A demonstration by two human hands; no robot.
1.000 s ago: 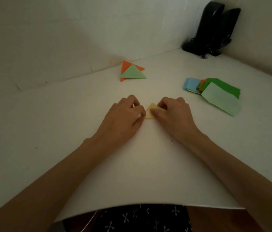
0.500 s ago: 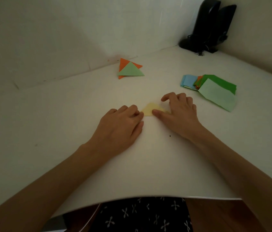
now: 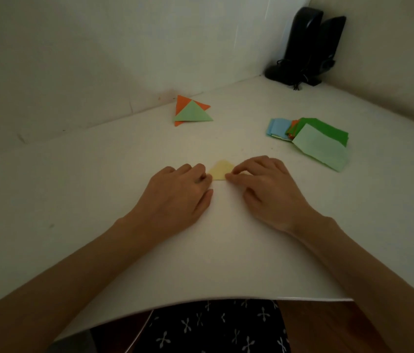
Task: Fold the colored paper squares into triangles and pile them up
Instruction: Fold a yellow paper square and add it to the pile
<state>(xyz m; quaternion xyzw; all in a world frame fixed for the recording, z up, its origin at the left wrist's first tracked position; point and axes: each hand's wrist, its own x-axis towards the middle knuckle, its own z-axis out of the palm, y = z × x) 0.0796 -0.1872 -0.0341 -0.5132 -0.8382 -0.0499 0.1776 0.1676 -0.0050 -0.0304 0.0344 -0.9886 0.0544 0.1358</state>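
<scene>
Head view. Yellow paper (image 3: 220,170) lies flat on the tabletop (image 3: 99,187), between the two hands. It is already a triangle, with its apex pointing away from the person.

Left hand (image 3: 180,197): fingers bent, tips pressing on the paper's left corner, thumb lying off it on the tabletop. It grips nothing.

Right hand (image 3: 269,192): fingers arched, thumb and forefinger meeting at the paper's right corner. This reads as a light pinch, though the contact is small and partly hidden.

Change: a second ago both hands were bunched tight over the paper, with only a sliver of yellow showing. Half a second ago the right hand lay spread flat across the paper's right part. Now the right fingers have risen onto their tips, and the apex and most of the near edge are uncovered.

Reading: the crease looks pressed and this fold is as good as done. The right hand seems set to lift the piece.

Pile (image 3: 192,113): well beyond the left hand, near the wall. A light green triangle sits on an orange one, skewed rather than squared up. The yellow piece would be the third.

Squares (image 3: 313,141): beyond the right hand and out to its far side, in a loose fan of blue, orange, dark green and pale green, still unfolded. Much of the task remains.

Speakers (image 3: 305,47): in the far corner, past the squares.
</scene>
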